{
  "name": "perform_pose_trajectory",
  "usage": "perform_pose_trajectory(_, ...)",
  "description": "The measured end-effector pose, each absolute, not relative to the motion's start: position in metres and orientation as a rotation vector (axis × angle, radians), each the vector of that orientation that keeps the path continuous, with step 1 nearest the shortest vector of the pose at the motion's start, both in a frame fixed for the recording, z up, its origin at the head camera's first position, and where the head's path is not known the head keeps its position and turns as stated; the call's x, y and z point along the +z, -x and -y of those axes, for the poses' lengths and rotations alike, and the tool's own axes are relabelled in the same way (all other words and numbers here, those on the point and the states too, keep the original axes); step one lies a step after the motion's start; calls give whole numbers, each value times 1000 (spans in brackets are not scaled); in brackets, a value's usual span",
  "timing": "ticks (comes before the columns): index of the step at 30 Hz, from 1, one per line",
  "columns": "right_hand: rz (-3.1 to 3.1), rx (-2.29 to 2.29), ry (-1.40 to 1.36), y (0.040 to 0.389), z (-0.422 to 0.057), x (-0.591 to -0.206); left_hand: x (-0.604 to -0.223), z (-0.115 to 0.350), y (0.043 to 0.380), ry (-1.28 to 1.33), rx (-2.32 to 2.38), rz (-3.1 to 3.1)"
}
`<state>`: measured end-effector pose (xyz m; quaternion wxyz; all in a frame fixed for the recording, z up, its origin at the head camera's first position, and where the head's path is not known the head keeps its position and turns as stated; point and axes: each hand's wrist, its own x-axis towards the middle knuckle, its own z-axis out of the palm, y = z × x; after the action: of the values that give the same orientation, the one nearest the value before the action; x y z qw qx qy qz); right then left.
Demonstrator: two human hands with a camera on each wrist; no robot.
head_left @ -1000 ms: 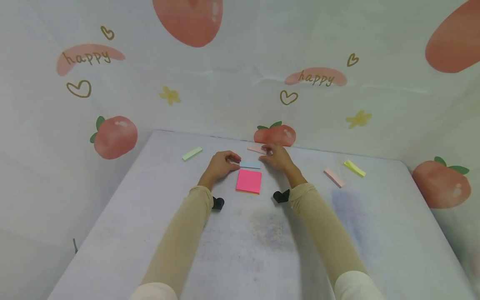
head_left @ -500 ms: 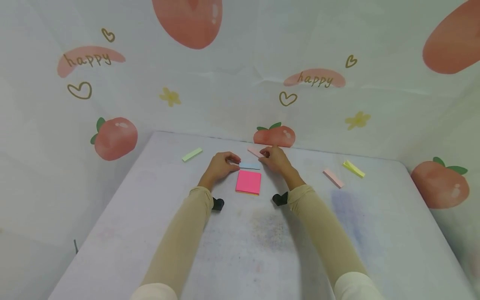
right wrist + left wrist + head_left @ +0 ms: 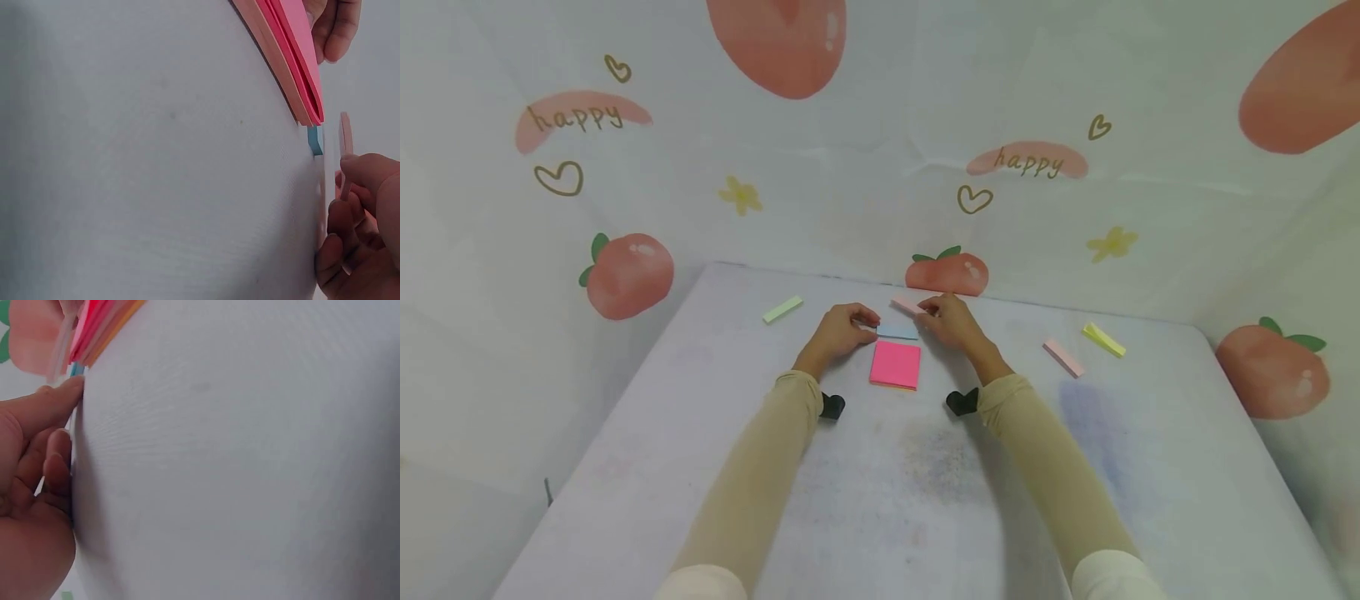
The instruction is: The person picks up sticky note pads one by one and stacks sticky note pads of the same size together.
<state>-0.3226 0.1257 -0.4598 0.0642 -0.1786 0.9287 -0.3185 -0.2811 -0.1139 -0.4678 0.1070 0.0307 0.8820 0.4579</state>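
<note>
Head view: the pink strip [image 3: 907, 306] lay beyond the blue pad [image 3: 897, 332], toward the wall [image 3: 842, 225], its long axis slanting from far left to near right. Right hand [image 3: 951, 321] was nearer to it and pinched its near right end between thumb and fingers. Left hand [image 3: 842, 329] held the blue pad by its left end, thumb in front, fingers behind; that pad's long axis ran left to right. Judged the key relation: slanted strip against the straight blue pad, between the two hands. Pink pad [image 3: 896, 365] lay just on the near side of the blue one. Outlying on the table [image 3: 850, 500]: green strip [image 3: 783, 309] at left; second pink strip [image 3: 1063, 358] and yellow strip [image 3: 1103, 340] at right. No container seen.

Left wrist view: thumb tip met the blue edge; finger contact partly hidden. Pink pad showed a layered side, orange lowest.

Right wrist view: pink strip stood out past the thumb, clasped in a narrow grip, apart from the blue pad. Whether blue and pink pads touched, could not tell.
</note>
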Motion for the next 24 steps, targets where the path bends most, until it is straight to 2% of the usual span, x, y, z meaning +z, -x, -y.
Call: perform_pose_trajectory(24,-2720,-983,731,304,-113,-444,-453,108,279,-96,1426,-2652)
